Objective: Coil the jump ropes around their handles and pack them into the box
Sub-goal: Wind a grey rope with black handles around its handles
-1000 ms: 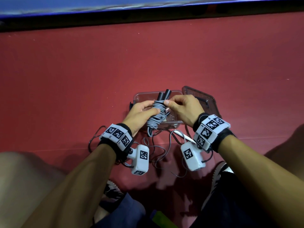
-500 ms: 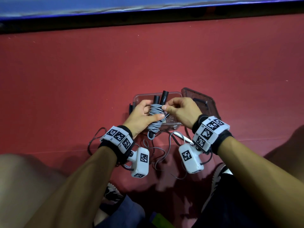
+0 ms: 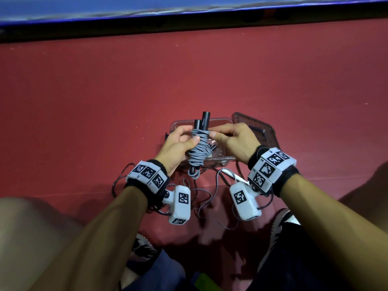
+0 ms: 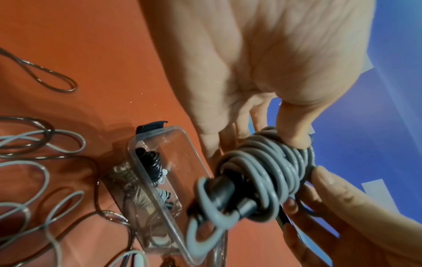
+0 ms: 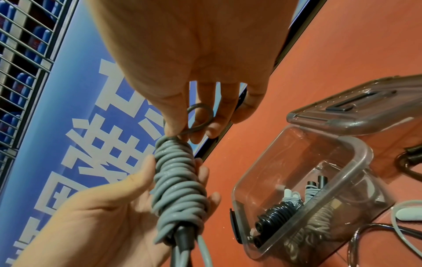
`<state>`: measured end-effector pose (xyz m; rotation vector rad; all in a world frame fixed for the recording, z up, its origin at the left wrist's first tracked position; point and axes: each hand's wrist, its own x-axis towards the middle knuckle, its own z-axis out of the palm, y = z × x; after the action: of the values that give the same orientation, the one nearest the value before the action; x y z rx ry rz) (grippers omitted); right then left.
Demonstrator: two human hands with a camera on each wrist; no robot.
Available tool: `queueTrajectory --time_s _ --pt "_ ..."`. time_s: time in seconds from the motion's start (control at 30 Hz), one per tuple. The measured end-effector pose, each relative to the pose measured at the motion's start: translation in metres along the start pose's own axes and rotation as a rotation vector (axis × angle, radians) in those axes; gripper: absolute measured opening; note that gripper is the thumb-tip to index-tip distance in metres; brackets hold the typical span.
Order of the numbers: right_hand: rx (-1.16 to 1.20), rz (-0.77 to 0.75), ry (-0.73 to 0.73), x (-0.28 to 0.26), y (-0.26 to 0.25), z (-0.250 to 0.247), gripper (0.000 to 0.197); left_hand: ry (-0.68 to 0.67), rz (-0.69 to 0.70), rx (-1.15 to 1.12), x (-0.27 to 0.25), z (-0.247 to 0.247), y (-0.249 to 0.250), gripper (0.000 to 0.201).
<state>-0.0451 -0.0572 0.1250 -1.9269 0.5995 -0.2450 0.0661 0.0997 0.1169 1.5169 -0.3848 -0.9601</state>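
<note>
A grey jump rope is coiled round its two black handles, held upright above the clear plastic box. My left hand grips the coil from the left, thumb across the turns. My right hand pinches the last small loop of rope at the top of the coil. Inside the box lie coiled ropes, one black, others grey and clear.
The box lid leans open at the box's right. Loose ropes, grey and clear, lie tangled on the red floor near my knees. A blue banner runs along the far edge.
The coiled bundle has risen slightly and stands more upright; my right hand shifted up to the top turn of the coil. Left hand keeps its grip.
</note>
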Motion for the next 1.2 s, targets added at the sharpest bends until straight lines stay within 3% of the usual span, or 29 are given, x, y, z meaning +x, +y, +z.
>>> queueTrajectory --time_s 0.23,0.4,0.6,0.8,1.2 --pt "-0.032 -0.019 -0.019 -0.002 0.002 0.003 0.020 -0.021 -0.038 -0.058 -0.001 0.002 0.002 0.033" --pt "0.018 -0.066 -0.035 -0.004 -0.003 0.003 0.018 0.009 0.045 -0.025 -0.003 0.006 -0.002 0.061" --pt "-0.003 -0.035 -0.073 -0.006 -0.006 0.002 0.020 -0.055 0.018 -0.008 -0.005 0.005 0.002 0.029" --pt "0.093 0.018 -0.016 -0.006 -0.008 0.001 0.009 -0.112 -0.051 -0.037 -0.006 0.004 0.000 0.020" --pt "0.197 0.104 -0.047 -0.006 -0.011 -0.001 0.027 -0.098 -0.028 0.022 -0.007 0.010 -0.001 0.015"
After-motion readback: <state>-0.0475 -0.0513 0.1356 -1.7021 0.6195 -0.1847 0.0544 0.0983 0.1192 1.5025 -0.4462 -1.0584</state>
